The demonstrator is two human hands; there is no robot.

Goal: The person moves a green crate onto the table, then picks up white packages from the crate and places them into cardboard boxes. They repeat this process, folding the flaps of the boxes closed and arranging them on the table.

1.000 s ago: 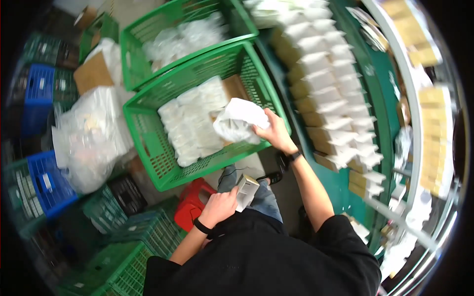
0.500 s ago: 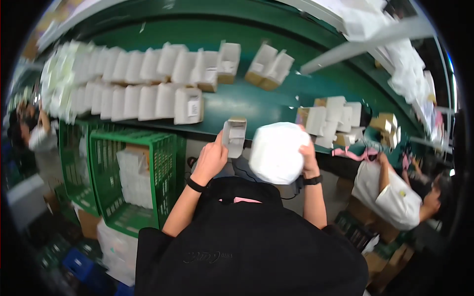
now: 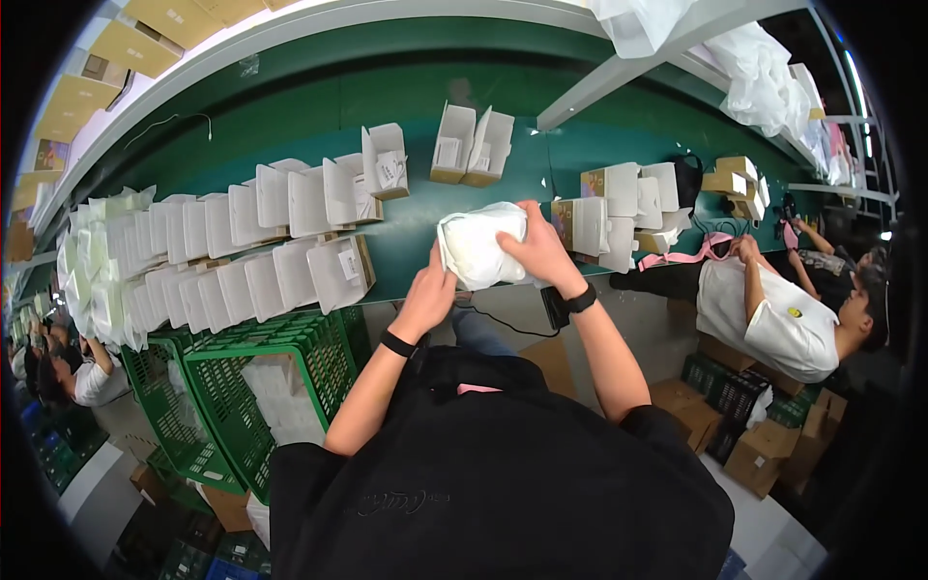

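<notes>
A white plastic-wrapped bundle is held between both hands at the near edge of the green work table. My left hand is closed at its left side, where a pale edge that looks like a small open box's rim shows. Most of that box is hidden by the bundle. My right hand grips the bundle from the right, with the thumb on top. To the left stand two rows of open white-flapped cardboard boxes, several with papers inside. Two more open boxes stand beyond the bundle.
Green plastic crates stand below the table edge at left, one holding white packages. More boxes and a pink strap lie at right, near a co-worker in a white shirt. A grey post slants above the table.
Both hands have come together, bringing the wrapped bundle left to where the left hand held an open box. The view has shifted, and the box is now mostly covered.
</notes>
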